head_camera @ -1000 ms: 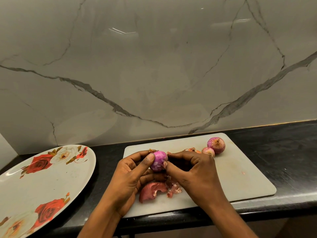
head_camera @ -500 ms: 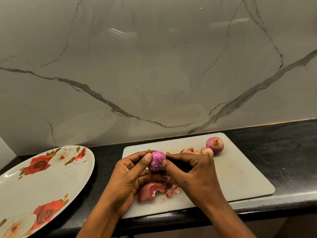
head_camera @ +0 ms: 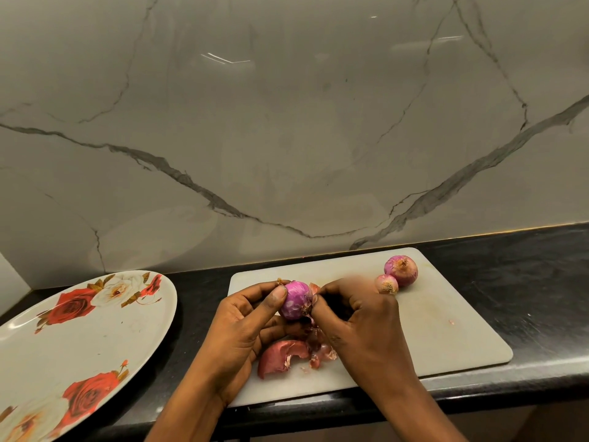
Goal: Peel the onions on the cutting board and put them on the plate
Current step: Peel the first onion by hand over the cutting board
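My left hand (head_camera: 242,327) holds a small purple onion (head_camera: 296,299) above the white cutting board (head_camera: 446,327), thumb on its top. My right hand (head_camera: 357,317) pinches a strip of skin at the onion's lower right side. Two unpeeled onions, a larger onion (head_camera: 401,270) and a smaller onion (head_camera: 386,283), lie touching at the board's far right. Loose reddish peels (head_camera: 283,355) lie on the board under my hands. The flowered plate (head_camera: 79,339) sits to the left with nothing on it.
The board and plate rest on a black counter (head_camera: 526,282) against a grey marble wall (head_camera: 287,122). The counter's front edge runs just below my wrists.
The onion has turned slightly in my left hand and my right fingers have shifted down its right side. A third onion or peel behind my right hand is now hidden.
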